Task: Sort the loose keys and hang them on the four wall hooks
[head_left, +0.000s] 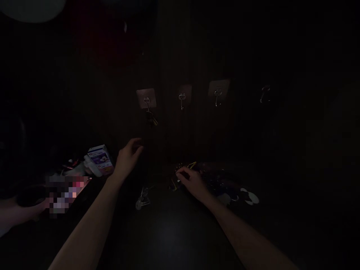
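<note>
Lying on the table [165, 234]: a dim jumble of keychains [218, 183], stretching rightward from the right hand [191, 180];
Right hand: fingers bent toward the thumb; too dark to tell whether they grip anything;
Left hand [128, 157]: raised; released, thumb and fingers apart;
Silver keys [143, 203]: on the table, between the hands;
Wall hooks [182, 97]: four in a row; the leftmost bears a key bunch [152, 119];
Far left: a purple-and-white box [100, 159]; another person's hand [35, 210] at a lit screen [67, 195].
</note>
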`<state>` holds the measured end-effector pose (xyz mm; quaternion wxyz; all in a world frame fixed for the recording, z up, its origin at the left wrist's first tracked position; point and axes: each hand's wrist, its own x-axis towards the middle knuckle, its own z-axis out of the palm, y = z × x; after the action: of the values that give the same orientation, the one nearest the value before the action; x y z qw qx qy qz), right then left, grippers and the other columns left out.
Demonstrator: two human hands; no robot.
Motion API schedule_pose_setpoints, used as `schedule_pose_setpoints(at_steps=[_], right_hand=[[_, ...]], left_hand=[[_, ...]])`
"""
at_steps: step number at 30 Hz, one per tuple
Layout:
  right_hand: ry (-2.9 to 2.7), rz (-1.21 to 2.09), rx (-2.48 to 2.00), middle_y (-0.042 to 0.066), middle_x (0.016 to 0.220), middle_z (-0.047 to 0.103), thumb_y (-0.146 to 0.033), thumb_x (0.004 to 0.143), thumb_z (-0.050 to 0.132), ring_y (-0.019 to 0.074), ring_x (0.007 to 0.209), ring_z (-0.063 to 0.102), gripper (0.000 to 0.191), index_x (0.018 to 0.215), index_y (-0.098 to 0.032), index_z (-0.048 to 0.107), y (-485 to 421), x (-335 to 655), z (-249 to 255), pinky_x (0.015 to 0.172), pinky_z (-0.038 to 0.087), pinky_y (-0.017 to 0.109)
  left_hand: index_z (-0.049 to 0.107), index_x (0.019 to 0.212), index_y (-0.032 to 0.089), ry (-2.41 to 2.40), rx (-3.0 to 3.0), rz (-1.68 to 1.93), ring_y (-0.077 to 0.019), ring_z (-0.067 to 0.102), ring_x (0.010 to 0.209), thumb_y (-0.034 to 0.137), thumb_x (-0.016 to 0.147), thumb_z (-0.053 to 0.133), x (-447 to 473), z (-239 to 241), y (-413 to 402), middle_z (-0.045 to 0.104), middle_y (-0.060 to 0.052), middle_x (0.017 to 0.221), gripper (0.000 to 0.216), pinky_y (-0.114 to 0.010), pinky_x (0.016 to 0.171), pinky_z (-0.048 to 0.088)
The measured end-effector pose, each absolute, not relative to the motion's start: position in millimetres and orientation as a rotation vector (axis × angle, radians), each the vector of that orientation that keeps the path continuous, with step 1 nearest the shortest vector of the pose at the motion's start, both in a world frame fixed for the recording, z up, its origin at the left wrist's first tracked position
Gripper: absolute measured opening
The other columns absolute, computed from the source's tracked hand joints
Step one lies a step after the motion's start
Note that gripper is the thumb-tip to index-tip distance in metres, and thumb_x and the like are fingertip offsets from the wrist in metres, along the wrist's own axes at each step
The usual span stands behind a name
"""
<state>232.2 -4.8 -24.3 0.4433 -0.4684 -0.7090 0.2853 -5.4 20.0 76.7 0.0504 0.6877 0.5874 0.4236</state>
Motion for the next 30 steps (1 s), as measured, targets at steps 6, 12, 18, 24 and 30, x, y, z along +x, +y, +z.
schedule_pose_setpoints(at_steps=[6,12,18,24,30], right_hand=[[-1.682,0.672,-1.16,-0.001,0.073,0.065,-0.033,0.08,0.051,0.0145,0.066,0.058,0.016,0.078,-0.021,0.061,3,240,-24,0.061,0.041,0.024],[-1.578,0.712,-1.163,-0.001,0.067,0.063,-0.037,0.08,0.051,0.0163,0.066,0.059,0.018,0.078,-0.021,0.06,10,250,-23,0.063,0.044,0.026],[-1.491,0.715,-1.178,-0.002,0.064,0.061,-0.037,0.077,0.054,0.0147,0.06,0.057,0.019,0.075,-0.02,0.061,14,259,-17,0.058,0.043,0.025],[-1.534,0.666,-1.226,-0.002,0.061,0.058,-0.039,0.075,0.055,0.0131,0.054,0.053,0.021,0.075,-0.019,0.061,16,271,-6,0.053,0.04,0.024],[-1.575,0.63,-1.291,-0.002,0.061,0.06,-0.04,0.075,0.057,0.0139,0.056,0.055,0.021,0.075,-0.02,0.062,11,303,0,0.052,0.041,0.024]], left_hand=[[0.054,0.112,0.024,1.749,2.024,1.031,-0.0198,0.065,0.091,0.035,0.081,0.048,-19,30,3,0.07,-0.002,0.095,0.033,-0.03,0.081,0.047],[0.063,0.099,0.025,1.732,1.998,0.895,-0.0216,0.064,0.091,0.035,0.081,0.048,-24,-1,-13,0.07,-0.001,0.099,0.025,-0.029,0.078,0.046],[0.065,0.091,0.025,1.658,1.907,0.85,-0.0209,0.064,0.084,0.038,0.08,0.049,-27,-16,-26,0.07,0.001,0.09,0.023,-0.027,0.074,0.045],[0.066,0.079,0.023,1.654,1.889,0.887,-0.0211,0.062,0.081,0.038,0.079,0.051,-26,-21,-32,0.068,-0.002,0.084,0.021,-0.028,0.073,0.044],[0.064,0.079,0.022,1.605,2.054,0.807,-0.0205,0.061,0.08,0.038,0.078,0.053,-29,-24,-32,0.063,-0.003,0.084,0.019,-0.031,0.074,0.045]])
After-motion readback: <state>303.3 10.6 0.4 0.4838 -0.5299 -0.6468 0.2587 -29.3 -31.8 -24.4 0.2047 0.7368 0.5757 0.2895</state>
